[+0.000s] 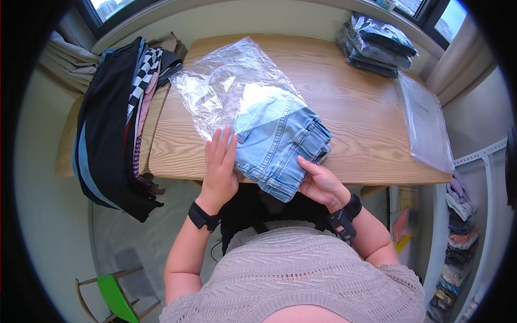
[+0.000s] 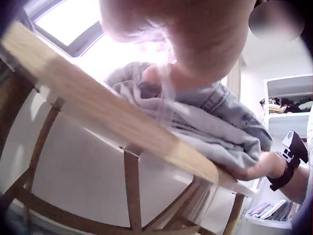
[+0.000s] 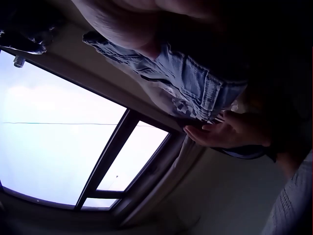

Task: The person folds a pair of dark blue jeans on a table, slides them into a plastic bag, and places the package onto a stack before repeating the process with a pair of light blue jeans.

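Folded light-blue jeans (image 1: pixel 280 145) lie at the table's front edge, their upper left part inside a clear plastic bag (image 1: pixel 212 86). My right hand (image 1: pixel 325 185) grips the jeans' near right corner, thumb on top and the other fingers underneath. At the left side, my left hand (image 1: pixel 219 175) touches the bag's edge beside the jeans with its fingers straight. The left wrist view shows the layered folds of the jeans (image 2: pixel 215 134) over the table edge. In the right wrist view, the left hand (image 3: pixel 227 132) is next to the jeans' waistband end.
A pile of clothes (image 1: pixel 107 124), black on top, drapes at the table's left. Bagged garments (image 1: pixel 377 46) are stacked at the back right, with flat clear bags (image 1: pixel 425 124) in front of them. Shelves with folded clothes (image 1: pixel 458 237) stand right; a green-backed chair (image 1: pixel 116 296) is lower left.
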A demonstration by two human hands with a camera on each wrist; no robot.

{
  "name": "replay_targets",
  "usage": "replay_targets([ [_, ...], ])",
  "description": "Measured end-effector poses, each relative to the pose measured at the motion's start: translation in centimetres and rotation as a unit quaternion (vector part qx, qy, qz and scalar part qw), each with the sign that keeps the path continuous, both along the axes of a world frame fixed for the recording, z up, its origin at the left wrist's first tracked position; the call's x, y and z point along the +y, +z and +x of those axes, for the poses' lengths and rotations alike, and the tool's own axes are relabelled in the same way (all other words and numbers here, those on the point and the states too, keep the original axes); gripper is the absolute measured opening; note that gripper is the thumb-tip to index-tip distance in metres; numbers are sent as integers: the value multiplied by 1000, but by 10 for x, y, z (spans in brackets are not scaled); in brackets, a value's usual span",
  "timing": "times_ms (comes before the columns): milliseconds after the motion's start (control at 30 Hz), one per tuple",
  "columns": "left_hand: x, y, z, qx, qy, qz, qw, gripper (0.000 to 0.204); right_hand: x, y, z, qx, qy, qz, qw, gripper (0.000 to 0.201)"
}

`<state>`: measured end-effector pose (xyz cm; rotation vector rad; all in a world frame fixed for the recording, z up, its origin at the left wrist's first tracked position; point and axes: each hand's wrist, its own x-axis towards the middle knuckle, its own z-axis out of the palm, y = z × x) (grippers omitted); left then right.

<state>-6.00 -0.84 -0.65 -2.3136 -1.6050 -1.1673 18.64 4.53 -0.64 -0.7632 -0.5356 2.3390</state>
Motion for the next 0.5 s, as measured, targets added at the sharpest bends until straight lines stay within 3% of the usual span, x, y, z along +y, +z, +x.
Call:
replay_targets([
  [33,-10,-1,-3,2,40,40,998,62,1,0,0,10,-4,-10,1000,45],
  [100,-31,-29,-10,-27,-19,144,989,46,4,2,-2,24,-5,-16,1000,45],
  [167,-45,-32,2,16,-129,98,987,19,2,4,-4,48,-4,-29,998,45],
  [233,-50,-33,23,65,-207,3,976,22,2,5,-7,51,-1,-31,998,45],
  [367,-36,-41,50,80,-136,-70,985,39,2,11,-12,63,-3,-29,998,45],
  [433,-28,-40,58,83,-16,-115,990,50,3,8,-15,64,-4,-24,998,45],
  [500,-18,-40,62,87,6,-97,991,54,3,8,-16,67,-6,-19,998,45],
])
